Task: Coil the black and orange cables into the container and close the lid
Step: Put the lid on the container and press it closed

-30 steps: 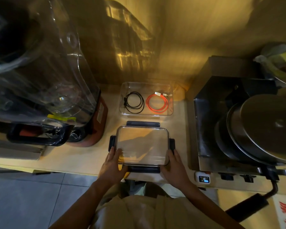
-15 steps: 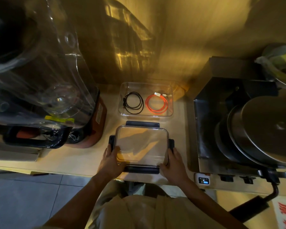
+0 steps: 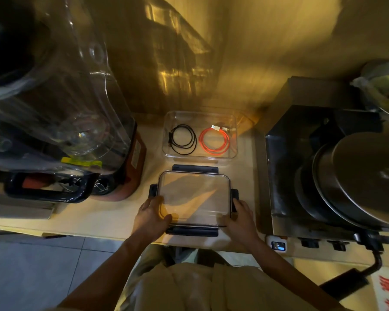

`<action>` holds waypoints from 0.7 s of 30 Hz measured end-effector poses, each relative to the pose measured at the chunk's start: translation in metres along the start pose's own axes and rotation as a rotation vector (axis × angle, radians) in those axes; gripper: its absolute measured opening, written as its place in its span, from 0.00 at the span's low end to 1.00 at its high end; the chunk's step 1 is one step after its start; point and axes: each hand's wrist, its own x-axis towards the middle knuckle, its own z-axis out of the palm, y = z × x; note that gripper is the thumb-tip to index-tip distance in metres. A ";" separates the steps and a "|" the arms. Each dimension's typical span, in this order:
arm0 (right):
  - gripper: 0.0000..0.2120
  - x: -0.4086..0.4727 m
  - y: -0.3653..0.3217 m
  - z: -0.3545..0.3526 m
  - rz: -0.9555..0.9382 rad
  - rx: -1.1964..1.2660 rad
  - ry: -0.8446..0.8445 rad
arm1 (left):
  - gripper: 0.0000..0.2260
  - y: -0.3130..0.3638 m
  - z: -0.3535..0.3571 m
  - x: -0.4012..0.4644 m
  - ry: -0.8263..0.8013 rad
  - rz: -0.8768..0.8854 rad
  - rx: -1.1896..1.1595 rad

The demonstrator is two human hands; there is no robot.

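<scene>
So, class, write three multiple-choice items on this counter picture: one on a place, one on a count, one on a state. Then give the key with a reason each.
1. Where does the coiled orange cable lie?
A. On the counter beside the clear lid
B. In the clear rectangular container, right of the coiled black cable
C. Under the steel pot

2. How many cables are in the container?
A. One
B. Two
C. Three

3. What state is the clear lid with dark clips in?
A. Clipped onto the container
B. Off the container, near the counter's front edge, held by the left hand and right hand
C. Leaning on the wall

Key: 1 B, both coils lie side by side inside; 2 B, one black, one orange; 3 B, the container stands open behind it.
</scene>
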 end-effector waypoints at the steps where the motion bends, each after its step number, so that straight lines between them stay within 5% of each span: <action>1: 0.30 0.001 0.000 0.000 0.002 0.005 -0.001 | 0.28 0.001 0.000 -0.001 0.005 -0.001 -0.001; 21: 0.21 0.007 -0.006 -0.004 0.140 0.233 -0.014 | 0.29 -0.002 -0.003 0.000 0.000 0.003 0.018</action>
